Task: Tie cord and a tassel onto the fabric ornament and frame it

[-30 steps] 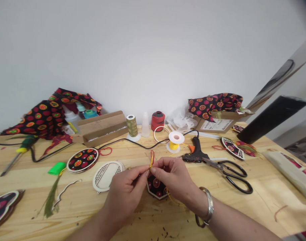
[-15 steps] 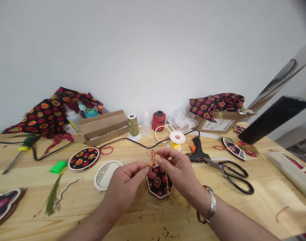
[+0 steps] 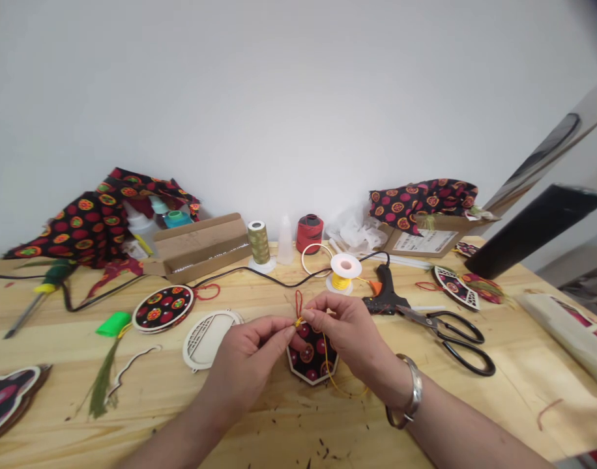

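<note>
A small hexagonal ornament (image 3: 312, 359) covered in black fabric with red and orange dots lies on the wooden table (image 3: 513, 397). A red cord loop (image 3: 298, 301) rises from its top, and a yellow thread (image 3: 334, 379) trails down across it. My left hand (image 3: 252, 358) and my right hand (image 3: 345, 332) meet just above the ornament. Both pinch the yellow thread where it wraps the base of the red loop. A silver bangle (image 3: 410, 397) circles my right wrist.
Black scissors (image 3: 450, 339) and a black glue gun (image 3: 385, 294) lie to the right. A yellow thread spool (image 3: 344, 273), a gold spool (image 3: 259, 245) and a red spool (image 3: 309, 233) stand behind. A white wooden disc (image 3: 208, 337) and a fabric-covered round ornament (image 3: 163, 307) lie to the left.
My right hand lifted away from the knot and came back down to it. The ornament, earlier mostly covered by my hands, shows more. The yellow thread now wraps tighter at the loop's base.
</note>
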The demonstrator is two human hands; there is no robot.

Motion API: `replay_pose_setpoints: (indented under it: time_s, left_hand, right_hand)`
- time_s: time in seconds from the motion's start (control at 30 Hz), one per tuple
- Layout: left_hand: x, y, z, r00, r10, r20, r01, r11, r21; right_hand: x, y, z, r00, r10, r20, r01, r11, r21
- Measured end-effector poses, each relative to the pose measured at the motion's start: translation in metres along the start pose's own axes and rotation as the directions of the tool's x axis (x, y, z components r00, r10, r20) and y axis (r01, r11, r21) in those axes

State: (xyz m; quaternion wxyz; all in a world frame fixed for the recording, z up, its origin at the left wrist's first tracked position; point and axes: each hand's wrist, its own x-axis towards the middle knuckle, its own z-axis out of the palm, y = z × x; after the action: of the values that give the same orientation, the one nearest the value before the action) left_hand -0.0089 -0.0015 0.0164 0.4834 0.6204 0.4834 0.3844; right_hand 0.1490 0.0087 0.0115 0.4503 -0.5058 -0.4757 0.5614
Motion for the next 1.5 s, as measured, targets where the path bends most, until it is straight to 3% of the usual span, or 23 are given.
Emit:
replay_pose_setpoints:
  time_s: [0.2,0.37,0.47,0.53,0.6,0.67,1.03,1.5]
  left_hand:
    - [-0.001,0.002,0.000,0.999,-0.047,0.023,0.047,0.999,0.000]
    - [0.000,0.002,0.001,0.997,-0.075,0.013,0.075,0.997,-0.027]
    - [0.001,0.001,0.000,0.995,-0.098,-0.017,0.097,0.995,-0.037]
    - [0.002,-0.001,-0.001,0.992,-0.121,-0.038,0.119,0.991,-0.056]
    - [0.002,-0.003,-0.001,0.987,-0.151,-0.049,0.147,0.985,-0.089]
    - [0.002,-0.005,-0.002,0.985,-0.168,-0.046,0.162,0.980,-0.113]
    - [0.000,-0.008,-0.002,0.997,-0.078,-0.018,0.077,0.996,-0.040]
    - [0.001,-0.005,0.000,0.996,-0.085,-0.021,0.085,0.996,-0.038]
  right_hand:
    - [0.000,0.001,0.002,0.999,0.027,0.019,-0.027,1.000,-0.008]
    - [0.000,0.002,0.001,0.997,-0.059,0.050,0.063,0.996,-0.069]
    - [0.000,0.003,0.001,0.977,-0.211,-0.038,0.207,0.973,-0.099]
    - [-0.002,0.004,0.001,0.920,-0.372,-0.122,0.341,0.914,-0.218]
    - [-0.004,0.004,0.002,0.866,-0.489,-0.105,0.430,0.835,-0.343]
    - [-0.006,0.006,0.003,0.847,-0.530,-0.035,0.471,0.780,-0.411]
    - [-0.006,0.010,0.004,0.825,-0.565,0.025,0.502,0.711,-0.492]
    - [-0.008,0.008,0.004,0.824,-0.560,0.092,0.519,0.677,-0.522]
